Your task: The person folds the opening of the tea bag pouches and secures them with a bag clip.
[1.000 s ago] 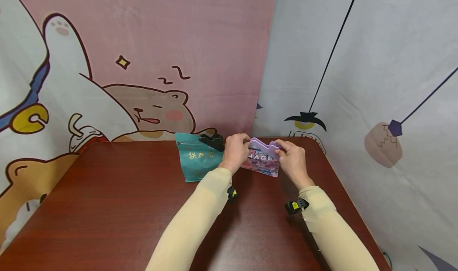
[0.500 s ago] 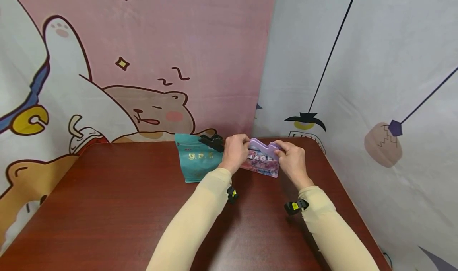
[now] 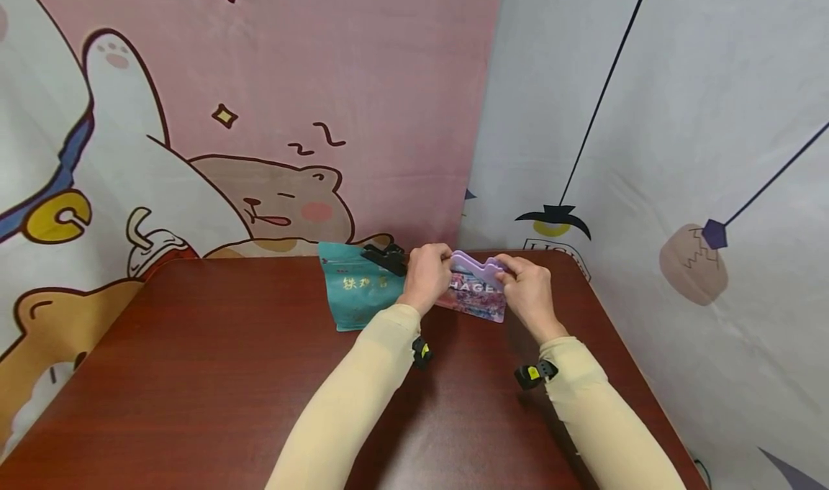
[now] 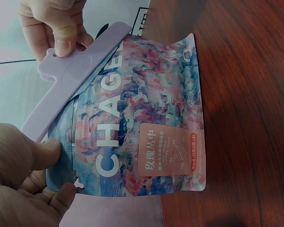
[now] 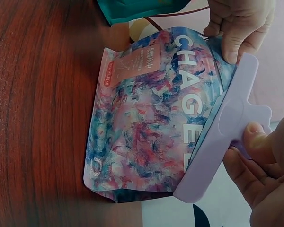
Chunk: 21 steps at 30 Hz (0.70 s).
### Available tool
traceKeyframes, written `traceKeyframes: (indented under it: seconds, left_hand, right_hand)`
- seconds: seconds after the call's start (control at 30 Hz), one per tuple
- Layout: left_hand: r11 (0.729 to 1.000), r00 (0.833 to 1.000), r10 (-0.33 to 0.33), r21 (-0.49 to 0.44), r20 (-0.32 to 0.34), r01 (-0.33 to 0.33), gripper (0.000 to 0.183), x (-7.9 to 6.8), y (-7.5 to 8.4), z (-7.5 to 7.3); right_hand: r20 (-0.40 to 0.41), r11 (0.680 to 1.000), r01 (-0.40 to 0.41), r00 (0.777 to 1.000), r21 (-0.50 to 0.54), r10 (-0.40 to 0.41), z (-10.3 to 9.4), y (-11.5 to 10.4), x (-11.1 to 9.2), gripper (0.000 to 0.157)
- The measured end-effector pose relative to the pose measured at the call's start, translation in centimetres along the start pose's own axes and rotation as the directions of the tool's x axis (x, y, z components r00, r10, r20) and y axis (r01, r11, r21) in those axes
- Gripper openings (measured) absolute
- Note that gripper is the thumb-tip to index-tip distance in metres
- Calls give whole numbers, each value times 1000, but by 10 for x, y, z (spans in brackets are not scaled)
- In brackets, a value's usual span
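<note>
A tea pouch [image 4: 151, 101] with a pink-and-blue painted pattern and white lettering stands at the back of the table. My left hand [image 3: 427, 278] pinches one top corner of it between thumb and fingers. A lilac bag clip [image 5: 222, 125] lies slantwise across the pouch's top edge. Its handle is pinched by the thumb and fingers of my right hand [image 3: 529, 292]. In the left wrist view, one end of the clip reaches close to the left thumb. Whether the clip's jaws are fully closed on the pouch I cannot tell.
Left of my left hand stands a teal pouch [image 3: 356, 299] with gold characters. A black clip [image 3: 385, 257] sits on its top edge. The dark red wooden table [image 3: 214, 375] ends at a printed cloth backdrop [image 3: 401, 116] behind and to the right.
</note>
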<state>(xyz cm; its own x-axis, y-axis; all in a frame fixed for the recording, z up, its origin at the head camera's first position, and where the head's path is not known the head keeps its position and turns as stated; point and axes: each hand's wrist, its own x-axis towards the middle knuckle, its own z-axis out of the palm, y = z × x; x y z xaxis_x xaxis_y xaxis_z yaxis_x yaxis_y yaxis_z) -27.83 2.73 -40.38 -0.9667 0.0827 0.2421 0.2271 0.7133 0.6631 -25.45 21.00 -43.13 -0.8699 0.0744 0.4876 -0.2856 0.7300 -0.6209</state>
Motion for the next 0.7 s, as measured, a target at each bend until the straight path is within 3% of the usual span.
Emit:
traceKeyframes:
  seconds: [0.4, 0.7]
  left_hand:
    - [1000, 1000, -13, -25, 15, 13, 13, 0, 0, 2]
    - [1000, 1000, -4, -28, 13, 4, 13, 2, 0, 3]
  right_hand:
    - [30, 1000, 18, 999, -19, -17, -5, 2, 1, 21]
    - [95, 998, -65, 993, -21, 67, -13, 2, 6, 22]
